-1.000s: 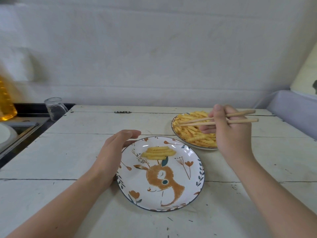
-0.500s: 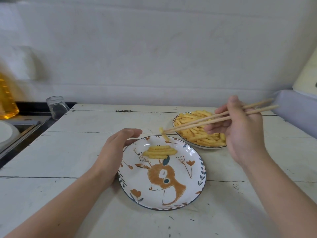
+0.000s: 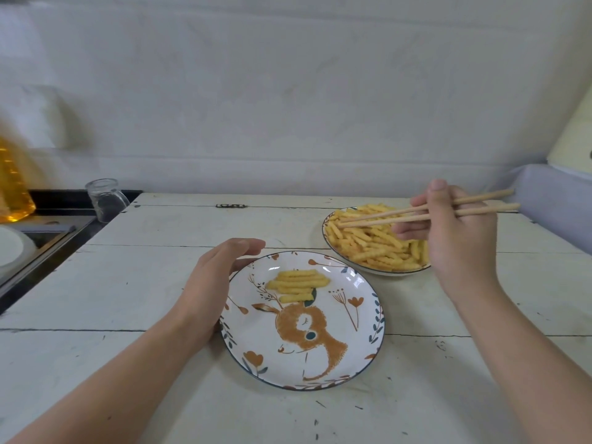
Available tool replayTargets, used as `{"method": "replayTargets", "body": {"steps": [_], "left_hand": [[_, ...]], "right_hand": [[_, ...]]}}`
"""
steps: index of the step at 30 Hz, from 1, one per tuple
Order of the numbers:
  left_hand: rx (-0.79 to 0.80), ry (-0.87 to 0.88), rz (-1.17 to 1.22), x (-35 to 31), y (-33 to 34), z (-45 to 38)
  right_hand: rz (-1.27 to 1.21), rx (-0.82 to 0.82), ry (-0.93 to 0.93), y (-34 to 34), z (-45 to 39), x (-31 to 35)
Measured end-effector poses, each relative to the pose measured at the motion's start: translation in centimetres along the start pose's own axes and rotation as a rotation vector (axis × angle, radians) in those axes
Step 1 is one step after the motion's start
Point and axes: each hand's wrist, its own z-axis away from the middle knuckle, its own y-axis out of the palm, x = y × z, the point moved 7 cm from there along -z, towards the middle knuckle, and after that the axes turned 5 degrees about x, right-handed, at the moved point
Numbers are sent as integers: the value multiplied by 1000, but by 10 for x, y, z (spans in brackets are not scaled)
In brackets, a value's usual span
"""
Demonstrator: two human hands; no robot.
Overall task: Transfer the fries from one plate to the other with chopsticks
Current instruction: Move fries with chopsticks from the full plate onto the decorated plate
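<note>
Few fries (image 3: pixel 296 282) on deer plate (image 3: pixel 352 357), chopsticks (image 3: pixel 378 217) over full plate (image 3: pixel 330 243).

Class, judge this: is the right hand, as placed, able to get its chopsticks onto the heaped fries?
Probably yes: the right hand holds the chopsticks with tips already over the heaped fries, nothing between them.

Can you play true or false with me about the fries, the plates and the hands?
1. The right hand holds the chopsticks. True.
2. The deer plate has more fries than the far plate. False: it has a small pile of fries; the far plate is heaped.
3. The left hand holds a fork. False: it holds nothing and rests at the deer plate's rim.
4. The chopstick tips are over the far plate. True.
5. A glass jar stands on the deer plate. False: it is at the table's far left corner.
</note>
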Motion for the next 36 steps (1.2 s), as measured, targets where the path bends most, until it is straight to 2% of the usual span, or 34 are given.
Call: {"method": "replayTargets", "body": {"steps": [7, 13, 15, 18, 20, 22, 24, 27, 30, 33, 36], "left_hand": [[2, 1, 1, 0, 1, 0], [4, 12, -5, 0, 0, 0], [2, 25, -8, 0, 0, -1], [-10, 42, 2, -1, -1, -3], [-16, 46, 10, -1, -2, -3], [-18, 50, 15, 0, -2, -3], [-14, 54, 19, -1, -2, -3], [-8, 55, 15, -1, -1, -3], [-7, 55, 3, 0, -2, -4], [-4, 51, 9, 1, -2, -4], [-3, 53, 0, 1, -2, -4]], "right_hand": [[140, 11, -47, 12, 9, -6], [210, 82, -110, 24, 14, -10], [138, 25, -68, 19, 13, -7], [-107, -17, 27, 11, 8, 0], [-265, 96, 106, 18, 9, 5], [-322, 263, 170, 33, 14, 9], [-286, 399, 198, 45, 21, 8], [-189, 472, 161, 51, 25, 9], [-206, 404, 110, 43, 20, 14], [-198, 194, 38, 19, 6, 16], [-44, 37, -23, 0, -1, 12]]}}
